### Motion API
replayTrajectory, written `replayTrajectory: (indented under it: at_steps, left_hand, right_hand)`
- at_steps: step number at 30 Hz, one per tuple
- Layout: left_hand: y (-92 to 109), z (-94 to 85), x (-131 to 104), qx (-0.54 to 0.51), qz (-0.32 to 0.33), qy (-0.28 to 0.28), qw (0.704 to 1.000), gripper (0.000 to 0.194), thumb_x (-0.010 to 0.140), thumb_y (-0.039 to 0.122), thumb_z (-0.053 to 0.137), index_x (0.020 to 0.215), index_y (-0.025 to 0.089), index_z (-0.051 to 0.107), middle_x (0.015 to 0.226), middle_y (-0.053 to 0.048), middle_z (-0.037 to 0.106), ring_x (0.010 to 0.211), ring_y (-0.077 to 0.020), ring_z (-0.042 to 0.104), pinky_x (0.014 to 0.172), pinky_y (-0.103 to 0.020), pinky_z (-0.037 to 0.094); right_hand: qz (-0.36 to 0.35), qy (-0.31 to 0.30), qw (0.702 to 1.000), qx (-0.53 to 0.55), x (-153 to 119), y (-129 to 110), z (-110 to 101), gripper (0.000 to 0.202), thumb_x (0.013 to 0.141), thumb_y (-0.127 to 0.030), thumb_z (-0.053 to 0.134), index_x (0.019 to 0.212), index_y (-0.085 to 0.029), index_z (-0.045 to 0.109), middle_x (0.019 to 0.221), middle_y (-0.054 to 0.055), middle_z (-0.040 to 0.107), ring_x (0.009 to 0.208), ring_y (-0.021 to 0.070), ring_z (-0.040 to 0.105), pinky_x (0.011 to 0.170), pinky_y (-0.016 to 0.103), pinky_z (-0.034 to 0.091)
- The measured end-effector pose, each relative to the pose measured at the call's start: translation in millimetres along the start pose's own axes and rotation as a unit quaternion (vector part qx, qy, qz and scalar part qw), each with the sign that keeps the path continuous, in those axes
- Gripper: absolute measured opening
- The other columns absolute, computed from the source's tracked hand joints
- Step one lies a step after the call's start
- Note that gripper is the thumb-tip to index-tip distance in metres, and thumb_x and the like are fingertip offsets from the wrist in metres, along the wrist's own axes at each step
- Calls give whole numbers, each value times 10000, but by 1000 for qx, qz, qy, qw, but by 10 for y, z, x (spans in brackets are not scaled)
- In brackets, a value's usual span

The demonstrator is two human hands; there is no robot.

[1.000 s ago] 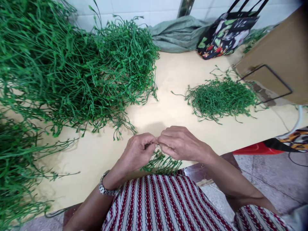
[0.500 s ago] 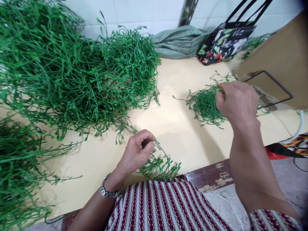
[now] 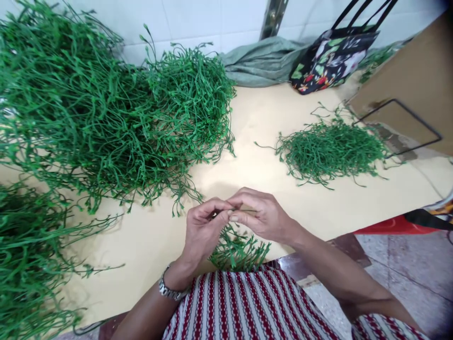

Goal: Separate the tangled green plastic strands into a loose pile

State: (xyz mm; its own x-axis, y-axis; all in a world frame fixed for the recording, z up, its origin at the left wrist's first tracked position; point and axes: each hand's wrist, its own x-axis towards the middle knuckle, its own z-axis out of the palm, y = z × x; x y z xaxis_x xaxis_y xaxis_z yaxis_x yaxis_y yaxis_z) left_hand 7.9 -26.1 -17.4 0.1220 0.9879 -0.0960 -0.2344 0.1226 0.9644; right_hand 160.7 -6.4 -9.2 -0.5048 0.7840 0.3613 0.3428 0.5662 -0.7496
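"Thin dark-green plant stem [image 3: 246,210]: where is it?"

"Pinched between the left hand [image 3: 202,232] and the right hand [image 3: 271,217], over the cream worktop [image 3: 247,134]; the grip hides much of it."

"Containers?"

"A black floral fabric bag [image 3: 327,63], contents out of sight. The brown cardboard [image 3: 406,80] is cut off at right; I cannot tell whether it's a box."

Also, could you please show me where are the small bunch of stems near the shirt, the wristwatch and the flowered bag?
Small bunch of stems [image 3: 236,253]: head view, middle of its greenery.
Wristwatch [image 3: 170,291]: head view, metal bracelet.
Flowered bag [image 3: 327,63]: head view, patterned side.
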Motion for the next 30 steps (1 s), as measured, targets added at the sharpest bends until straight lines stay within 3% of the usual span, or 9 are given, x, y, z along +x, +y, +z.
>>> replayTrajectory:
  at_steps: [5,9,14,17,20,22,25,28,30]
  left_hand:
    - [-43,9,-12,-32,-37,25,999,44,667,134,663,691,168,676,643,24,626,603,-78,523,582,-170,413]
    - [-20,4,-8,72,-30,32,996,63,704,158,608,643,145,612,575,37,539,538,-67,433,518,-171,348]
    - [99,-7,10,234,-4,-90,968,209,730,134,493,524,143,459,478,55,330,459,-62,291,442,-198,227]
    - [139,-8,27,258,15,-149,955,267,737,131,458,492,157,356,486,53,266,455,-63,251,437,-209,195]
    - [117,-45,31,240,28,-180,954,274,756,179,474,497,155,390,489,45,283,456,-70,270,437,-213,208]
    - [80,-109,28,214,35,-179,960,235,754,208,507,526,150,497,488,36,349,462,-78,314,442,-210,240]
    - [30,-236,52,178,10,-114,977,112,720,233,583,644,169,635,551,13,506,501,-96,414,469,-200,320]
    - [30,-293,128,162,-45,-22,985,97,650,258,672,701,177,658,637,-3,577,557,-109,465,491,-189,364]
    - [70,-258,185,132,-61,25,989,131,628,273,688,697,169,646,622,2,567,562,-107,467,496,-185,367]
  right_hand:
    - [-68,21,988,-134,-62,88,14,189,898,-258,455,878,-126,590,707,46,599,665,130,538,618,256,445]
    - [-104,10,965,-240,-55,76,-14,242,888,-192,422,701,-143,567,603,24,521,586,130,453,586,270,374]
    - [-160,-83,950,-256,-31,36,-141,257,824,-79,365,619,-168,493,583,5,450,562,129,374,568,269,325]
    - [-164,-144,942,-256,-23,-4,-229,215,775,-42,402,627,-177,480,607,-7,467,578,124,375,582,265,327]
    - [-170,-171,939,-245,-36,0,-270,163,705,-47,440,635,-186,488,633,-16,495,588,121,381,594,263,343]
    - [-180,-152,947,-219,-56,47,-302,139,664,-70,434,625,-192,487,609,-20,486,581,120,386,594,259,355]
    - [-160,-60,970,-173,-77,178,-465,147,727,-111,416,640,-186,509,567,-22,485,567,105,433,601,239,375]
    - [-67,56,972,-216,-79,381,-836,191,851,-174,418,737,-169,571,666,17,587,650,120,516,649,255,392]
    - [37,119,946,-299,-91,569,-1150,191,866,-206,436,795,-168,608,757,47,633,732,154,549,695,288,400]
